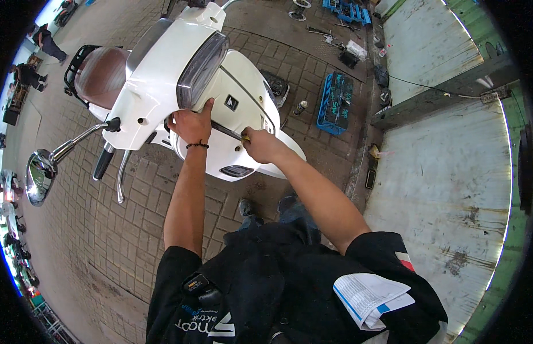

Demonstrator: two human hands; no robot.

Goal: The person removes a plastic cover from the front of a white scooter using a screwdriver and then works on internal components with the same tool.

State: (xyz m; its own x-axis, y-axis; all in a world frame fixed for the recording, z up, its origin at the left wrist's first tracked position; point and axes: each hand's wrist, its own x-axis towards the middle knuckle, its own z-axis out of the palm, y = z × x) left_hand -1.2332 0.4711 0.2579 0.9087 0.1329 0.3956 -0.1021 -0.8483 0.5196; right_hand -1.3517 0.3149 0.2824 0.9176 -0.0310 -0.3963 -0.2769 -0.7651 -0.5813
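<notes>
A white scooter [149, 74] stands before me with its front toward me. My left hand [193, 125] grips the front panel [243, 86] just below the headlight [202, 71]; its thumb lies along the panel and its other fingers curl out of sight at the edge. Closed at the lower end of a dark seam in the panel, my right hand [262, 145] pinches a small yellow-green thing [245, 138]. Most of that thing is hidden in the fingers, so its kind is unclear. A dark badge [231, 102] sits between both hands, higher on the panel.
The mirror [43, 176] and brake lever [124, 178] stick out at left. A blue crate [322, 109] and a spray can [301, 107] stand on the paving at right, near a metal wall [435, 172]. A blue toolbox [349, 11] lies farther back. People are far left.
</notes>
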